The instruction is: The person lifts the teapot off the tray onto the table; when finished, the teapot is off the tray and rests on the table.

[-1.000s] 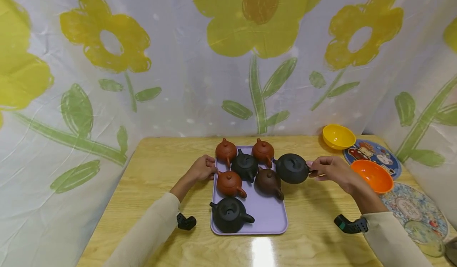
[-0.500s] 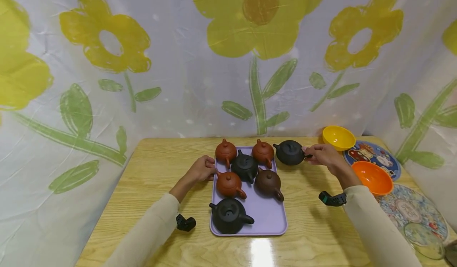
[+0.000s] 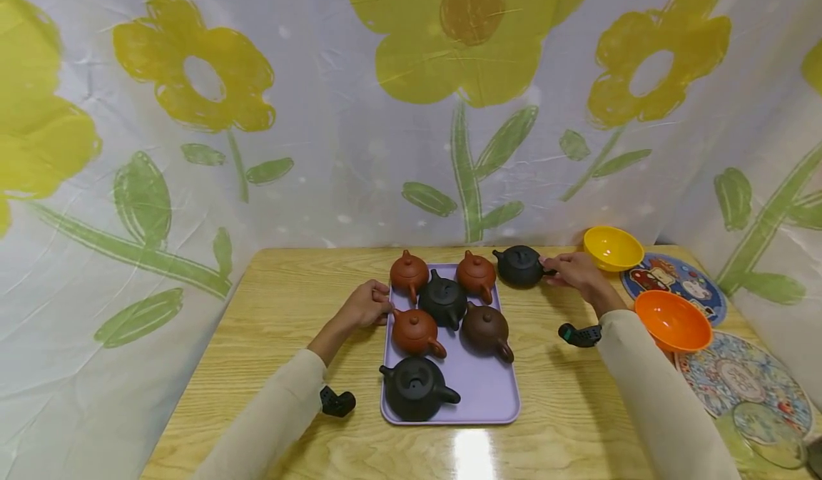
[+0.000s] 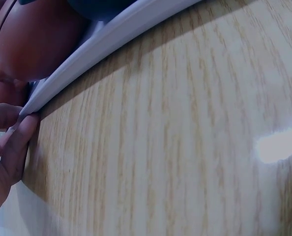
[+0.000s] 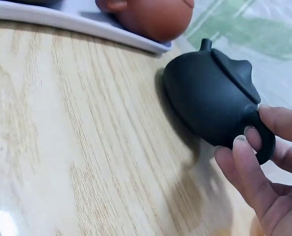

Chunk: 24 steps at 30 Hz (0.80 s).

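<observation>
My right hand pinches the handle of a black teapot beyond the tray's far right corner. In the right wrist view, thumb and fingers meet round that handle, and the teapot is close over the wood, its shadow beside it. On the opposite side my left hand grips the rim of a lilac tray; the left wrist view has thumb and finger on either side of the rim. The tray bears several teapots: red-brown ones, a dark brown one and black ones.
To the right stand a yellow bowl and an orange bowl. Near them lie a blue cartoon mat and a patterned round mat. A flower-printed curtain hangs behind the wooden table.
My right hand has carried the black teapot from beside the tray's right edge back to the table's far side, slightly left. The left hand has stayed at the tray's rim.
</observation>
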Tool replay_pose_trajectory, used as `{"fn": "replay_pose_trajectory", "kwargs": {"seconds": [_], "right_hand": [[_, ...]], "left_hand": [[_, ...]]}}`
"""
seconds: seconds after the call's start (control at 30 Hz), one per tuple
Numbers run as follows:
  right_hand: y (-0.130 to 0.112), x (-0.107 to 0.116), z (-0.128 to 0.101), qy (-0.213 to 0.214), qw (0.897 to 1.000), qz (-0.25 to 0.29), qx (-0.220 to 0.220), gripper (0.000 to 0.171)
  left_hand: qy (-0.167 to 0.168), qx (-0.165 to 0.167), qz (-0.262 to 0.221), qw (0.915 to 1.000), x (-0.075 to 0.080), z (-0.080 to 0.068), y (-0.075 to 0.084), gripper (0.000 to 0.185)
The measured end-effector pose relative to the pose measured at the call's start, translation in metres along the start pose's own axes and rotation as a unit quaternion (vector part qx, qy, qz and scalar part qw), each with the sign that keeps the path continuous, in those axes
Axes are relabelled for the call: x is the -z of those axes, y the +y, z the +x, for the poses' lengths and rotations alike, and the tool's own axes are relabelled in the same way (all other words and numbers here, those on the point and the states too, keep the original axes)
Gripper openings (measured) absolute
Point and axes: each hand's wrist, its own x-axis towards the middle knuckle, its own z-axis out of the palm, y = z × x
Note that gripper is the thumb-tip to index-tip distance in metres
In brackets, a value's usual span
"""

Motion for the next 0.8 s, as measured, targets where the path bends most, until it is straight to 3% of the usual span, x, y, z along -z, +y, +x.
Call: {"fn": "replay_pose_trajectory", "kwargs": {"seconds": [0.47, 0.8], "right_hand": [[0.010, -0.005, 0.011, 0.006, 1.000, 0.013, -0.017, 0.048], [0.014, -0.002, -0.001, 0.049, 0.998, -0.012, 0.030, 0.061]], "left_hand": [[0.001, 0.001, 0.001, 1.0000, -0.003, -0.002, -0.002, 0.034], [0.005, -0.001, -0.005, 1.0000, 0.000, -0.002, 0.000, 0.034]]}}
